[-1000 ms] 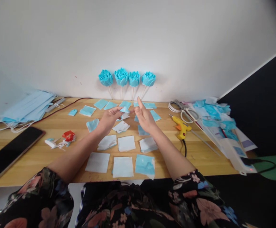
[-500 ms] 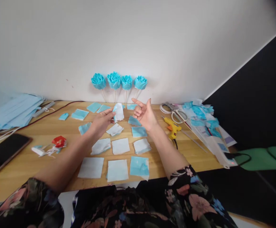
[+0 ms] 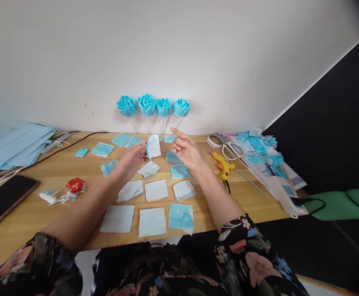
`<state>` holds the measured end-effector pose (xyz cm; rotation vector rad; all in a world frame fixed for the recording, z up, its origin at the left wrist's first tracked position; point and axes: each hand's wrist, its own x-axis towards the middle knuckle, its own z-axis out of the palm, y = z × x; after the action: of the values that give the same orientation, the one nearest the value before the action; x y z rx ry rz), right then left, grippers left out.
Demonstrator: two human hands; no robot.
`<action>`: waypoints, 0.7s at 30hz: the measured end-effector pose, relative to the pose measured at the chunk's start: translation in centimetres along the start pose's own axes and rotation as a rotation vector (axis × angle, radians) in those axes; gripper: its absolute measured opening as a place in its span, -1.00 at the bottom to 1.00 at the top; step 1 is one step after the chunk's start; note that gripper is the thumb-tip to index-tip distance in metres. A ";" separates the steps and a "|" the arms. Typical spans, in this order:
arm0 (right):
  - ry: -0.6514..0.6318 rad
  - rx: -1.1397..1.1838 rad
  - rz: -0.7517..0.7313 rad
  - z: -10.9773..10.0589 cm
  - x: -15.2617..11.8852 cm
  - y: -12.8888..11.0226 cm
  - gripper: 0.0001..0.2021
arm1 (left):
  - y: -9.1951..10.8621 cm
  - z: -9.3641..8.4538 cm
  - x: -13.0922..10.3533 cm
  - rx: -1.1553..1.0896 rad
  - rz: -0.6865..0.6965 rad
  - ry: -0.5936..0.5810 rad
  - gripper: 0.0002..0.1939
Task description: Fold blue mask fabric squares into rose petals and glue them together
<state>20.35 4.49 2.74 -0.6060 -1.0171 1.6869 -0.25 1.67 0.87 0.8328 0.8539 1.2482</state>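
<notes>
Between the thumb and fingers of my left hand [image 3: 133,158] is a small white and light-blue fabric piece [image 3: 154,146], held upright above the table. My right hand [image 3: 188,151] is raised just to its right, index finger stretched out and the other fingers curled. Nothing can be made out in it. Below the hands, blue and white fabric squares lie in rows, among them a white one [image 3: 156,190] and a blue one [image 3: 181,218]. Several blue fabric flowers [image 3: 147,105] on thin sticks lean against the wall behind.
On the wooden table [image 3: 241,205] at right are a yellow glue gun [image 3: 224,165], scissors [image 3: 232,150], a tape roll [image 3: 214,140] and a pile of blue scraps [image 3: 258,144]. At left are stacked masks [image 3: 22,144], a phone [image 3: 6,201] and a red scrap [image 3: 76,185].
The thumb of my right hand has come down toward its fingers. The fabric piece in my left hand has turned slightly. The view has shifted a little.
</notes>
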 end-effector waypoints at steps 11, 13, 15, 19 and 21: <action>-0.073 0.007 0.015 0.4 -0.2 0.3 -0.56 | 0.2 0.3 -0.1 0.034 0.002 -0.034 -0.74; -0.062 0.014 0.016 0.3 -0.2 0.3 -0.57 | 0.1 0.2 0.0 0.035 0.007 -0.052 -0.77; -0.055 0.021 0.020 0.3 -0.2 0.3 -0.57 | 0.0 0.0 0.2 0.038 0.021 -0.071 -0.77; -0.063 0.033 0.027 0.3 0.0 0.6 -0.56 | -0.1 -0.3 0.3 0.051 0.019 -0.086 -0.76; -0.061 0.041 0.031 0.1 0.0 0.6 -0.55 | -0.1 -0.2 0.3 0.055 0.007 -0.088 -0.78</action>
<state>19.90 4.41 2.28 -0.5491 -1.0180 1.7589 -0.36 1.92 0.65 0.9291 0.8182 1.1897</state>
